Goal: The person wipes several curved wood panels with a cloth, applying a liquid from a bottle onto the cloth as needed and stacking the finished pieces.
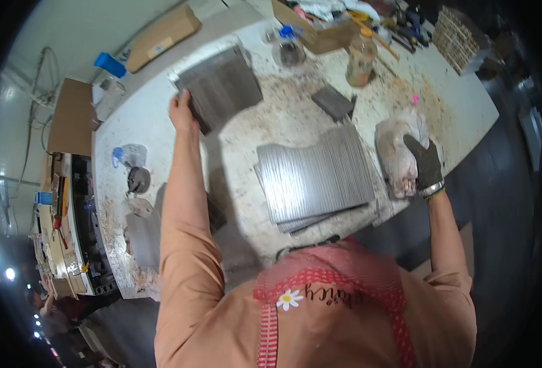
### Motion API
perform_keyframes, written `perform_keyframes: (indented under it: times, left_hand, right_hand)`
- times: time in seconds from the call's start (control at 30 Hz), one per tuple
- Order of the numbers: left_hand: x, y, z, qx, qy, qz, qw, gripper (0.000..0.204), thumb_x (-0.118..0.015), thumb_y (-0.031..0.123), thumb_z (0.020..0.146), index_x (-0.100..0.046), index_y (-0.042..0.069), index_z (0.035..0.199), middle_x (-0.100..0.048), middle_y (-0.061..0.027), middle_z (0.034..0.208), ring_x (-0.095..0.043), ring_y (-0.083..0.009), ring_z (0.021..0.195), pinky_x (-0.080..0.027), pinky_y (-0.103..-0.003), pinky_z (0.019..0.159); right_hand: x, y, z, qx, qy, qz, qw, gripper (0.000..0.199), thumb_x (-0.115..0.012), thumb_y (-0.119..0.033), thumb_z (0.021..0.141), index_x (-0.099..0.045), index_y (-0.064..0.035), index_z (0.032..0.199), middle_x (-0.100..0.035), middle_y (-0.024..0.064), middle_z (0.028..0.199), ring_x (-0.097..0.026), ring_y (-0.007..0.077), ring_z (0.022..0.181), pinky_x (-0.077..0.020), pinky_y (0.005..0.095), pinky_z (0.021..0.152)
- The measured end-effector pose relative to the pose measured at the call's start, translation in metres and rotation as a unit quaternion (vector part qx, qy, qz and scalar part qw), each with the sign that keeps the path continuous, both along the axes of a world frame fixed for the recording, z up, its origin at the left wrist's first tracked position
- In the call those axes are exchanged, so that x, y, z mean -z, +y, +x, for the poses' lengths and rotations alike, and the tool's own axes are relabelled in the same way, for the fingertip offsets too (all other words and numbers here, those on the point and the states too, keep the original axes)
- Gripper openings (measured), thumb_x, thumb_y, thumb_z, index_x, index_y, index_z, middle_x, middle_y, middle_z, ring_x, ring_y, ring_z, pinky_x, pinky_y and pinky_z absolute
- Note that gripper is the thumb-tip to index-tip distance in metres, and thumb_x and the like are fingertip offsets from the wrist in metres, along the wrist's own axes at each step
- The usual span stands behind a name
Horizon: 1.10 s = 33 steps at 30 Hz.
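My bare left hand (184,113) grips the left edge of a stack of grey metal plates (222,86) at the far left of the table. Its fingers bend round the edge and are partly hidden. On the right, my right hand (427,164) wears a dark glove. Its thumb and fingers close on the side of a stained whitish cloth bundle (400,144). Between my arms lies a fanned pile of shiny ribbed metal plates (317,175), with no hand on it. Behind that pile is a small dark grey block (332,102).
The white worktable (240,178) is dirty with dark smears. At its back stand a blue-capped bottle (290,54), an orange-capped bottle (361,61) and scattered tools (400,34). More plates (143,236) lie by my left forearm. A woven basket (458,40) stands at back right.
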State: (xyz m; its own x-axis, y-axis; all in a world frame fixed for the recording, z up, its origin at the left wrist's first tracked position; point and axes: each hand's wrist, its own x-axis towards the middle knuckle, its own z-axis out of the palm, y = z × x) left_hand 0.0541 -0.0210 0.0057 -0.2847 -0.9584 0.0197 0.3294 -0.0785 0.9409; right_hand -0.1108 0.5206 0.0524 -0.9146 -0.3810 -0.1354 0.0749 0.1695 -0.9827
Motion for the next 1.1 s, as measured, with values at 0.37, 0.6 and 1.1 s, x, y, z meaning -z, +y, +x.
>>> perform_keyframes:
  times: [0.37,0.6,1.1]
  left_hand:
    - [0.005,0.005,-0.025,-0.231,-0.469,-0.139,0.841,0.061,-0.074,0.019,0.078,-0.045,-0.001,0.128,-0.051,-0.0208,0.116,-0.055,-0.0251,0.099,-0.045,-0.035,0.087]
    - [-0.100,0.167,0.006,0.222,-0.218,-0.356,0.881,0.021,-0.062,0.014,0.089,-0.062,-0.001,0.104,-0.065,-0.0062,0.099,-0.058,-0.0128,0.092,-0.045,-0.026,0.081]
    - [-0.073,0.328,0.112,0.279,-0.432,-0.671,0.535,0.066,-0.075,0.028,0.071,-0.049,0.018,0.131,-0.041,-0.0142,0.141,-0.044,-0.0340,0.125,-0.037,-0.048,0.098]
  right_hand:
    - [0.036,0.011,0.021,0.080,-0.100,-0.109,0.986,0.039,-0.069,-0.020,0.082,-0.061,0.0032,0.112,-0.064,0.0075,0.097,-0.060,0.0141,0.088,-0.0490,0.0285,0.078]
    - [0.035,0.000,0.002,0.043,-0.119,-0.145,0.981,0.034,-0.064,-0.022,0.086,-0.062,0.0013,0.111,-0.064,0.0079,0.098,-0.061,0.0154,0.084,-0.0507,0.0291,0.075]
    - [0.050,0.025,0.011,0.009,-0.063,-0.173,0.983,0.043,-0.070,-0.021,0.081,-0.059,0.0036,0.114,-0.064,0.0088,0.101,-0.062,0.0169,0.088,-0.0515,0.0298,0.078]
